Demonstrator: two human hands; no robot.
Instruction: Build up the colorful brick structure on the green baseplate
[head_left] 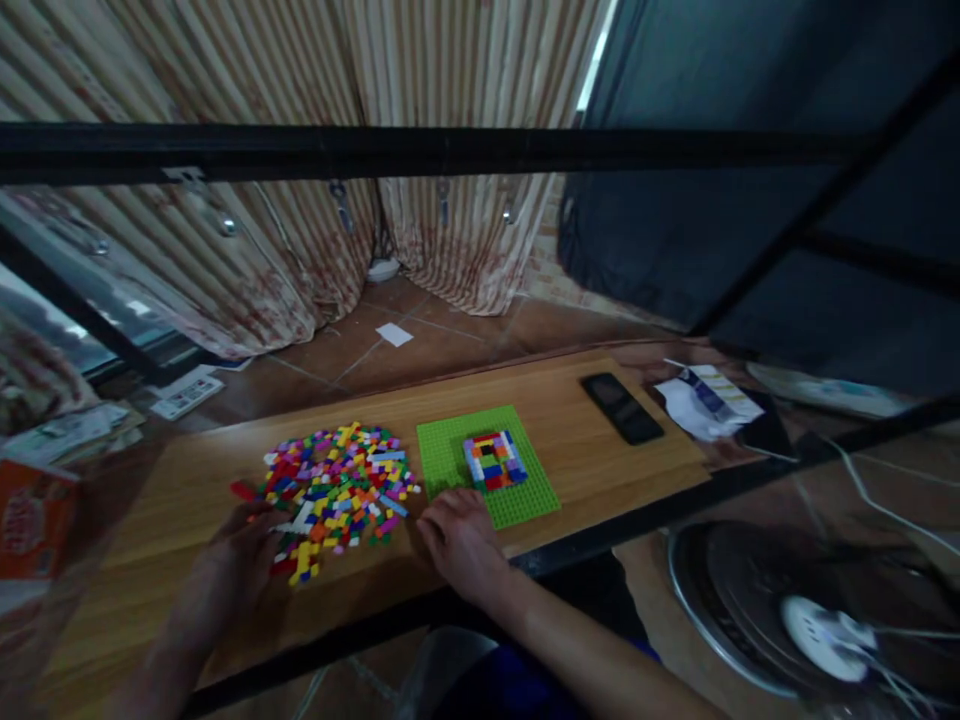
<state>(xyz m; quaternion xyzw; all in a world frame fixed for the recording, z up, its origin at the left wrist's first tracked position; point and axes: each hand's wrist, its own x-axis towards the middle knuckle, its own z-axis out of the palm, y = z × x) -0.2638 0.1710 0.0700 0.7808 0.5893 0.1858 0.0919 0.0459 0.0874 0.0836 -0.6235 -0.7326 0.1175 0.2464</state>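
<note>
A loose heap of small coloured building bricks [341, 480] lies on the left half of the wooden table. My left hand [251, 550] is at the near-left side of this heap, its fingers blurred among the bricks, beside a red brick [244, 490]. A green baseplate [442, 445] lies right of the heap. On it stands a low square build of mixed bricks [495, 462] with a dark gap near its middle. My right hand [461, 535] rests at the baseplate's near-left corner, fingers curled in; what is under them is hidden.
A black phone [621, 407] lies on the wooden table [570, 440] right of the baseplate. Beyond it is a crumpled white and purple packet [709, 400]. A dark metal bar [450, 152] crosses in front of the curtains. A white power strip [825, 635] sits at lower right.
</note>
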